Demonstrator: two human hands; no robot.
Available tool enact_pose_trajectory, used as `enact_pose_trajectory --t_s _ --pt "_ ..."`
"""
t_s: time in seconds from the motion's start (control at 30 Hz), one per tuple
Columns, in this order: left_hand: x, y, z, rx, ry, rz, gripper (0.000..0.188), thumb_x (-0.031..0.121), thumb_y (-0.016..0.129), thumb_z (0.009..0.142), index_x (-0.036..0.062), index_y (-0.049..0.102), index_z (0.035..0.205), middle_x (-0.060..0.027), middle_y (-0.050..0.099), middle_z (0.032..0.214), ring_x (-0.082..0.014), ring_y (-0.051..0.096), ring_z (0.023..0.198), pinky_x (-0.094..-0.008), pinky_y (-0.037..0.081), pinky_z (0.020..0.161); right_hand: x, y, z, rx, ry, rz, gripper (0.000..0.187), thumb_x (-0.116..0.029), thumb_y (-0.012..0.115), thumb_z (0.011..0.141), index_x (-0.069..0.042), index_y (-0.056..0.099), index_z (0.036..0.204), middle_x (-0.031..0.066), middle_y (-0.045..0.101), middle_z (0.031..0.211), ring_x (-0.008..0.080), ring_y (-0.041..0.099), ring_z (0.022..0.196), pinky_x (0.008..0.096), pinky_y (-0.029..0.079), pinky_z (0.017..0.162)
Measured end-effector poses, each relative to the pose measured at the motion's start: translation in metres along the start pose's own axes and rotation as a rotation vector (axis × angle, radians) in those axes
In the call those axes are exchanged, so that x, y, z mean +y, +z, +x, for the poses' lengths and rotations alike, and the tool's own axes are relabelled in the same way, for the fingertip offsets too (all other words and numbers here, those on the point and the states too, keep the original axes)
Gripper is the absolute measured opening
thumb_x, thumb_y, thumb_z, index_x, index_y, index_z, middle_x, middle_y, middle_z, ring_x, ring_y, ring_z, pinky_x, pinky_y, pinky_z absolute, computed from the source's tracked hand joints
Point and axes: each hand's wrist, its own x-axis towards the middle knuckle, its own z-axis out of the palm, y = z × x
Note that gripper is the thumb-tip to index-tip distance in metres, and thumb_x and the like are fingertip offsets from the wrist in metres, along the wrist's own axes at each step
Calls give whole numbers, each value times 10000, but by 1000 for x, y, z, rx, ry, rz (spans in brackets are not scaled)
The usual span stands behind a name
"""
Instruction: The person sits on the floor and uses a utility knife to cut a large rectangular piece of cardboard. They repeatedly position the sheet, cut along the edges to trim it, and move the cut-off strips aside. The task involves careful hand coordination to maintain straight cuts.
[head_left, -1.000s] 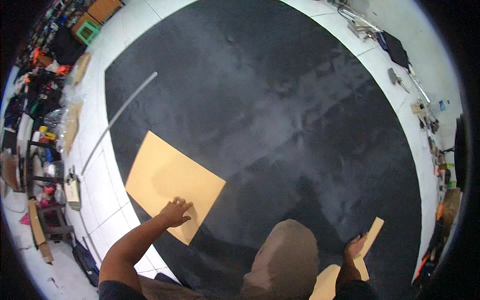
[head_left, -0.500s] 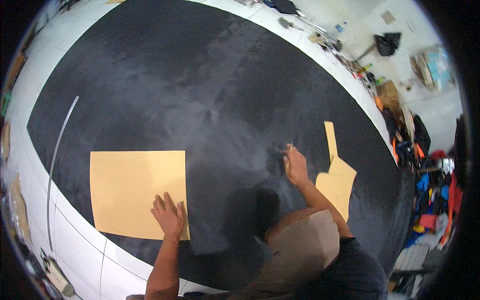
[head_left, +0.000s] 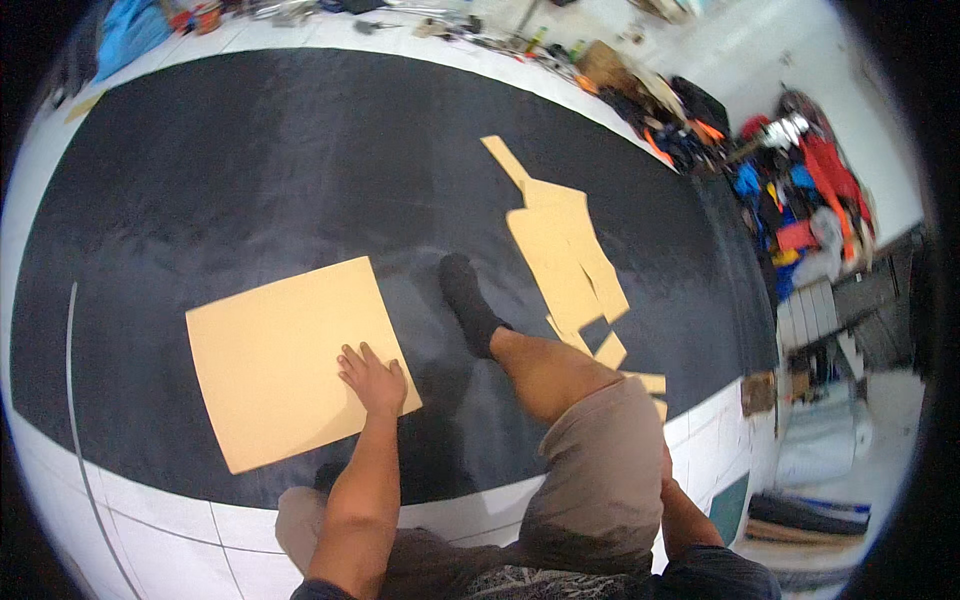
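My left hand (head_left: 373,382) lies flat with its fingers spread on a large tan rectangular sheet (head_left: 285,370), near its right edge. That sheet rests on a wide black sheet of material (head_left: 300,160) spread over the floor. My right hand (head_left: 666,468) is down beside my bent right knee, mostly hidden behind the leg; its fingers do not show. Ahead of that knee lie several tan cut pieces (head_left: 555,240), some overlapping, with a narrow strip reaching away from them. Smaller tan scraps (head_left: 611,350) lie closer to my knee.
My right foot in a dark sock (head_left: 466,300) stands on the black sheet between the tan pieces. A long thin metal strip (head_left: 73,400) lies at the left. Piled clothes and bags (head_left: 800,220) sit at the right, with tools (head_left: 450,28) along the far edge.
The view has swung to the right. My right hand, which held a thin stick-like thing over the black sheet, has drawn back beside my knee. My left hand stays on the tan sheet.
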Motion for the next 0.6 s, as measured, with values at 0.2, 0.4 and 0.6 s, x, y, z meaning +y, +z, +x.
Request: enact_pose_trajectory --t_s 0.2,0.4,0.6 --pt "9 1 -33 -127 92 47 823 357 714 868 -36 389 1514 -345 245 1604 -546 204 1493 -649 203 1207 -24 -64 5 -100 6 -21 368 -232 507 1056 -1 512 1342 268 609 1295 456 602 1163 505 482 1003" --pt "34 29 -71 -121 216 142 759 392 650 927 -6 393 1520 -316 257 1610 -511 201 1508 -635 146 1226 -73 -89 130 -199 -69 -14 301 -248 500 1061 -45 583 1267 248 615 1298 436 610 1158 510 487 989" --pt "73 89 -120 -63 390 250 699 404 594 978 4 399 1517 -274 328 1593 -478 222 1511 -632 131 1229 -79 54 200 -293 -631 85 363 -249 615 955 -68 615 1270 207 600 1362 408 576 1243 509 463 1051"
